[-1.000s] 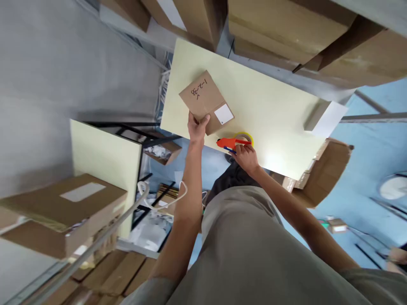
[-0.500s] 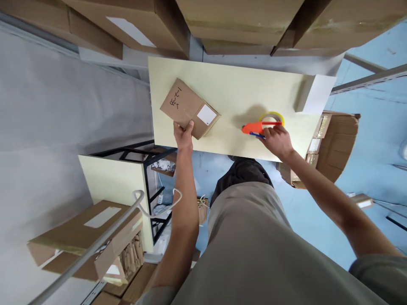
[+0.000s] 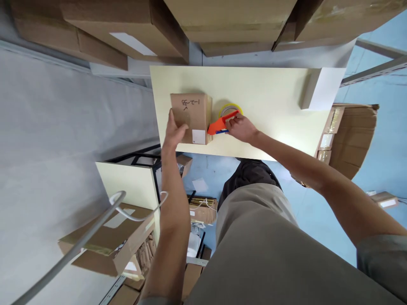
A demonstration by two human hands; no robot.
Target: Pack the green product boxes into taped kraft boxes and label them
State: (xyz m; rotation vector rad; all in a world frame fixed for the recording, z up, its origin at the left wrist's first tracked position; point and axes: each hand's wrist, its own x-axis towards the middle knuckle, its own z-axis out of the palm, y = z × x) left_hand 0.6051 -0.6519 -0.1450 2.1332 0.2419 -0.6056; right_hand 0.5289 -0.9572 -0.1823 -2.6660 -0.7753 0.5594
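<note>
A small brown cardboard box [image 3: 190, 114] with black handwriting and a white label lies at the left of the pale table. My left hand [image 3: 174, 131] grips its left edge, fingers along the side and thumb over the top. An orange-red tape dispenser [image 3: 218, 126] with a blue part and a yellow-rimmed roll of tape [image 3: 229, 109] is in my right hand [image 3: 240, 127], whose fingers wrap round the handle. The dispenser's front end meets the box's right side near the white label; whether tape sticks there I cannot make out.
A white box [image 3: 322, 89] stands at the right end of the table [image 3: 270, 93]. Large cartons [image 3: 235, 21] line the shelf behind. To the lower left are a second table [image 3: 127, 180] and an open carton [image 3: 104, 237]. An open carton [image 3: 354, 140] sits at the right.
The cardboard box has turned to lie square with the table and now shows its right side. My right hand has brought the tape dispenser leftward to that side.
</note>
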